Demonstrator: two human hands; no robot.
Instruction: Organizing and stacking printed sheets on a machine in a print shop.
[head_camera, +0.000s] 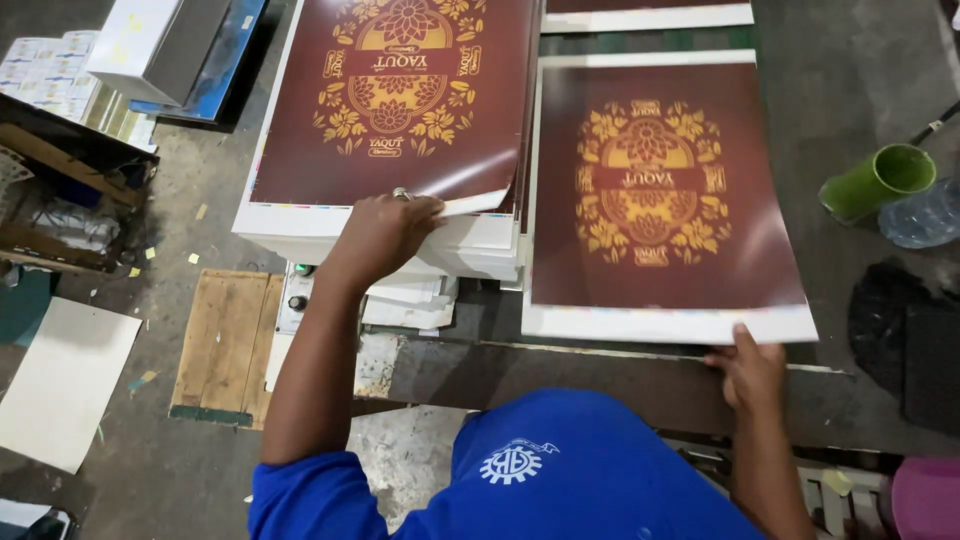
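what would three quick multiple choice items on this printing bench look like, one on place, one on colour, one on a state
1. Where does the green cup sit?
A. right of the printed sheets
B. on the left stack
C. on the floor by the wooden board

2. What colour are the printed sheets?
A. blue with white
B. dark red with gold
C. plain white

3. What is the left hand doing?
A. resting flat on the floor
B. holding a cup
C. lifting a sheet corner on the left stack

Answers:
1 A, it lies at the right edge, beyond the right stack.
2 B, both tops show gold ornament on dark red.
3 C, the corner curls up at its fingers, while the right hand touches the right stack's near edge.
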